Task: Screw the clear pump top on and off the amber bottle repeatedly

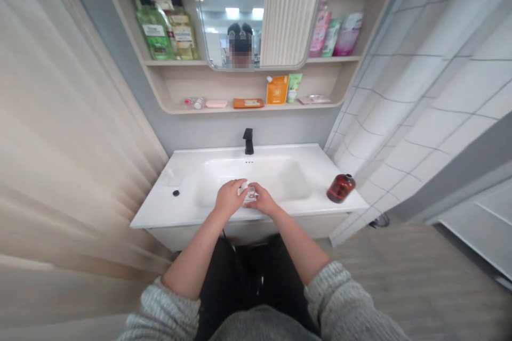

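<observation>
Over the front of a white washbasin (256, 178), my left hand (230, 197) and my right hand (266, 200) meet around a small transparent bottle (249, 194). Its white top (244, 185) sits against the fingers of my left hand. My right hand's fingers wrap the bottle's lower side. My fingers hide much of the bottle, and its label is too small to read.
A dark red bottle (341, 188) lies on the basin's right ledge. Behind the bowl stands a black faucet (248, 141). Wooden shelves (248, 106) hold several toiletries around a mirror (240, 10). Tiled wall (420, 106) runs along the right.
</observation>
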Motion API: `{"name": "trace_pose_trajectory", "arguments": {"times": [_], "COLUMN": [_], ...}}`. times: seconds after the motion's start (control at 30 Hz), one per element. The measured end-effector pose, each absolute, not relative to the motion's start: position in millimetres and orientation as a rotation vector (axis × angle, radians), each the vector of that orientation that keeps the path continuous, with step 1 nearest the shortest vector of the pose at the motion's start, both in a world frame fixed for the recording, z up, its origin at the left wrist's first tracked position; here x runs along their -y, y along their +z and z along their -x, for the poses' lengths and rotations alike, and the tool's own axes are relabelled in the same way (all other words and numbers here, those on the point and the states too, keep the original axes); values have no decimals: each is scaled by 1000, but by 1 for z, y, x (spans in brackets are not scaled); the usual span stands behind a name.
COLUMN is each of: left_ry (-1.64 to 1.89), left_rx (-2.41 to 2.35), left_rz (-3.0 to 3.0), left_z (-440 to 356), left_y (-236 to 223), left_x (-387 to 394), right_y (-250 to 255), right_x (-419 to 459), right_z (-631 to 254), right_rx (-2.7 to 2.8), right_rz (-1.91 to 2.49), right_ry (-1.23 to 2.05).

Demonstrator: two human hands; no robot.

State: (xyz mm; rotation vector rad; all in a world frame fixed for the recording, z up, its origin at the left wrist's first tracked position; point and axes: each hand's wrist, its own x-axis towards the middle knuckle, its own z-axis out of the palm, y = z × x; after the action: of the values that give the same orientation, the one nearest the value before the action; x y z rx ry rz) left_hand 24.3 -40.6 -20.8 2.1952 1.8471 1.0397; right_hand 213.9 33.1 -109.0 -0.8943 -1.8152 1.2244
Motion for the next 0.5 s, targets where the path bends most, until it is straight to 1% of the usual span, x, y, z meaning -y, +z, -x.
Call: {"name": "trace_pose_trajectory", "arguments": {"times": [0.17,0.33,0.5], "left_ry": [980,1010,1004], "left_rx": [-1957,-1869,-1998], "left_rz": [-2159,-2174,-2018], "left_z": [-20,-19,-20], "left_y": [-6,8,14], "left_x": [39,39,40], "right_y": [-106,-105,-105], "right_x": [-32,-32,-33], "right_z": [-214,-214,-215], "right_rx": [1826,1832,1837], "right_rz": [917,907,906], "right_ry": [1193,1179,1176]}}
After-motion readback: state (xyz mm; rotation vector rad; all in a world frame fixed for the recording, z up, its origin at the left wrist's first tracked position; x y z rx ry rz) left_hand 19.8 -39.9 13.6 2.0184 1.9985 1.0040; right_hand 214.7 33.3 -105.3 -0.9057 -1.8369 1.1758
